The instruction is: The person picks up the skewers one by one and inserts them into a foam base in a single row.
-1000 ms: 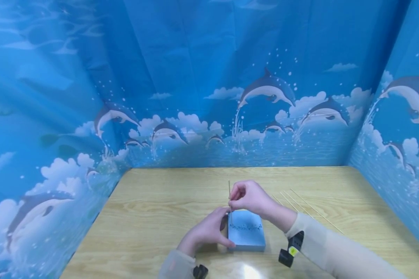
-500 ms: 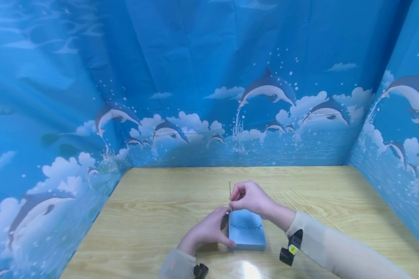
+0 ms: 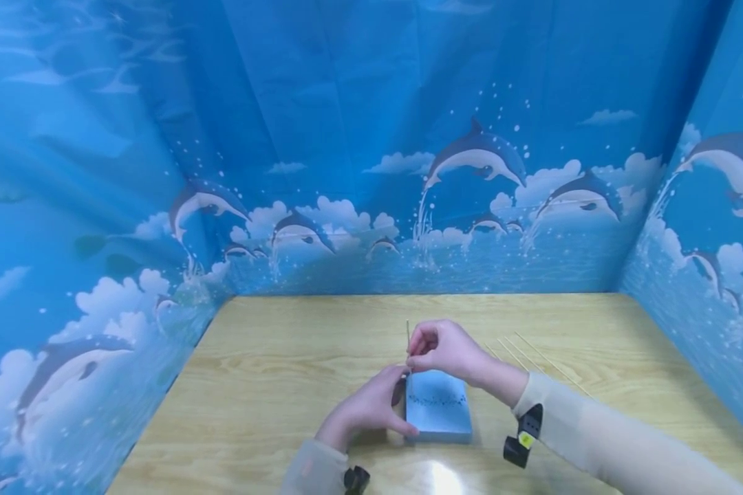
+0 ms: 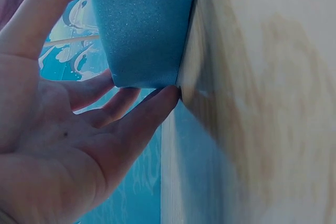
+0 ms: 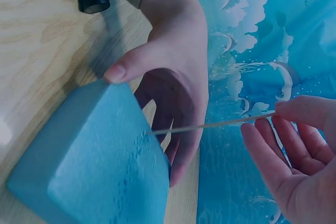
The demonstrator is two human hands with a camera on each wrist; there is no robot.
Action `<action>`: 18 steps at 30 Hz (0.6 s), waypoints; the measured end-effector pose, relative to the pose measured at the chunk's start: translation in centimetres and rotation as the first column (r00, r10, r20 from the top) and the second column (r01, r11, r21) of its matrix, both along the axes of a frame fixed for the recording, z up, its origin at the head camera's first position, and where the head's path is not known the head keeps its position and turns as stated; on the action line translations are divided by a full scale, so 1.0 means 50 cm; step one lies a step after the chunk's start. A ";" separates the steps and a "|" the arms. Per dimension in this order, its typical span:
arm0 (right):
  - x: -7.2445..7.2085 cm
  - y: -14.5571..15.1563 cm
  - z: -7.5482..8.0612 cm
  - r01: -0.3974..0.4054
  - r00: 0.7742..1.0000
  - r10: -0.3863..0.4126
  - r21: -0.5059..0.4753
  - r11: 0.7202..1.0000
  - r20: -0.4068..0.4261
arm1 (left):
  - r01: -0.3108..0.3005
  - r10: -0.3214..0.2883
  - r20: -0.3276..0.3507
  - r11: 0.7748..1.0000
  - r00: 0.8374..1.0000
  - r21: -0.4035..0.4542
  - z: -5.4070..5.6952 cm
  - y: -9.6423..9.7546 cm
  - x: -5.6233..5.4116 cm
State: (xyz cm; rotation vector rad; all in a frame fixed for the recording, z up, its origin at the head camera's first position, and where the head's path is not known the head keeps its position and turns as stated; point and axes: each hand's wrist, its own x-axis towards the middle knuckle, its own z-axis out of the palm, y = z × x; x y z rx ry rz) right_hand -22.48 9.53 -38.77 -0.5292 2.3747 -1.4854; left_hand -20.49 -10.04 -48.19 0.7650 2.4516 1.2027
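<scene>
A light blue foam block [image 3: 438, 412] lies on the table, with a row of small dark holes across its top. My left hand [image 3: 371, 405] grips its left side, thumb at the near corner and fingers toward the far one. In the left wrist view those fingers [image 4: 149, 108] touch the block's end face. Above the far left part of the block, my right hand [image 3: 442, 350] pinches a thin wooden skewer [image 5: 210, 125] between thumb and fingertips. The skewer stands nearly upright, its lower end meeting the foam at one end of the hole row; how deep it goes cannot be seen.
Several loose wooden skewers [image 3: 552, 362] lie on the wood-grain table [image 3: 272, 385] to the right, partly hidden by the right forearm. A blue dolphin-print curtain [image 3: 347, 137] encloses the back and both sides of the table.
Both hands, the block and the pinched skewer keep almost the same place. The right forearm and its wrist camera have shifted slightly to the right, covering more of the loose skewers.
</scene>
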 end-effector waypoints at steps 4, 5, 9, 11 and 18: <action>-0.006 0.011 0.005 -0.033 0.999 0.034 0.032 0.999 -0.012 | -0.012 0.012 0.013 1.000 1.000 -0.024 0.000 -0.004 0.001; -0.008 0.015 0.007 -0.038 0.999 0.038 0.043 0.998 -0.015 | -0.017 0.018 0.018 0.999 1.000 -0.035 0.001 -0.004 0.000; -0.019 0.043 0.016 -0.046 0.998 0.051 0.088 0.995 -0.048 | -0.041 0.042 0.006 0.995 0.999 -0.096 0.006 -0.002 -0.002; -0.025 0.060 0.019 -0.045 0.996 0.053 0.119 0.992 -0.071 | -0.046 0.046 0.002 0.993 0.999 -0.106 0.007 0.000 -0.002; -0.044 0.132 0.027 -0.044 0.995 0.064 0.226 0.973 -0.082 | -0.053 0.054 0.005 0.992 0.999 -0.111 0.008 0.009 0.000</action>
